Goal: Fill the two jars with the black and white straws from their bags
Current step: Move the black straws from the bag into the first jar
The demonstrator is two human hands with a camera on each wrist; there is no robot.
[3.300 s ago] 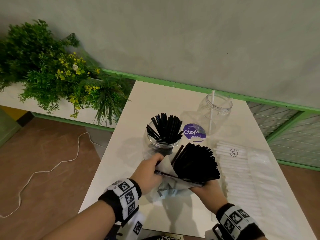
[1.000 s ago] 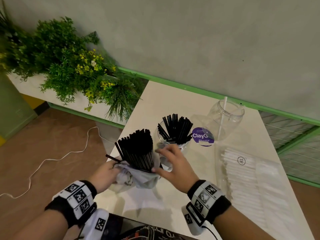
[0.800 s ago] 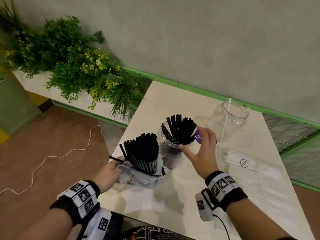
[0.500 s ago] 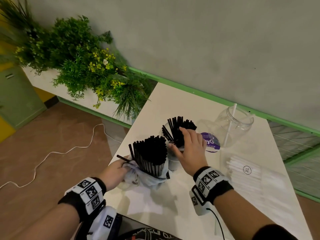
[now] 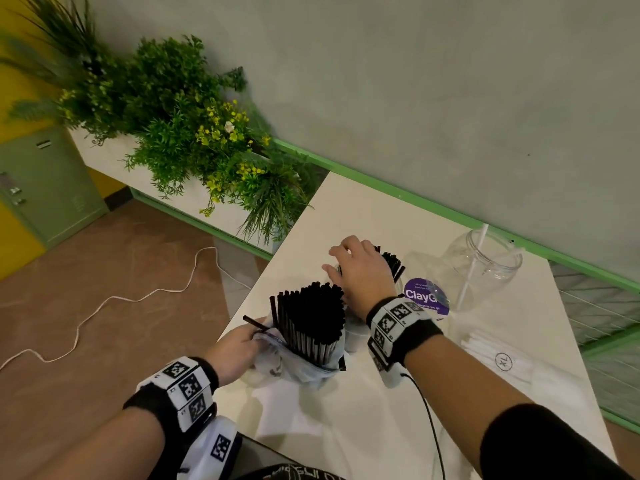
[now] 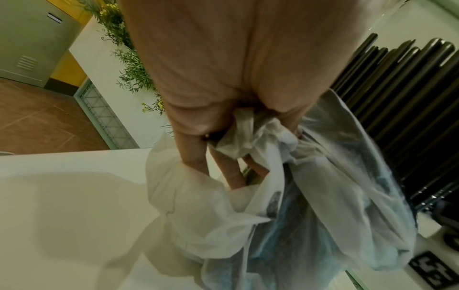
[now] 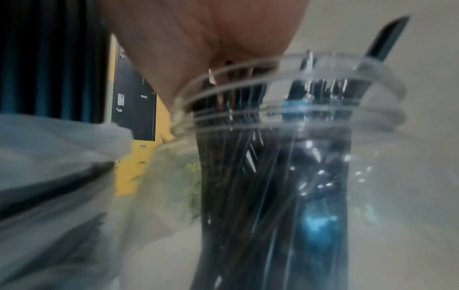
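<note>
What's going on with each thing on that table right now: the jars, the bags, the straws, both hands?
Left hand: grips the bag of black straws.
Bag of black straws: open, bundle standing up out of it.
Right hand: over the near jar's mouth, on its straws.
Near jar: upright, partly filled with black straws.
Far jar: upright, holds one white straw.
Bag of white straws: lying flat, full.

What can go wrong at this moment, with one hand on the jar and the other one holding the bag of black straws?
The left hand grips only the crumpled bag, so the upright black straws could tip out near the table edge. The right hand over the jar might knock it over.
</note>
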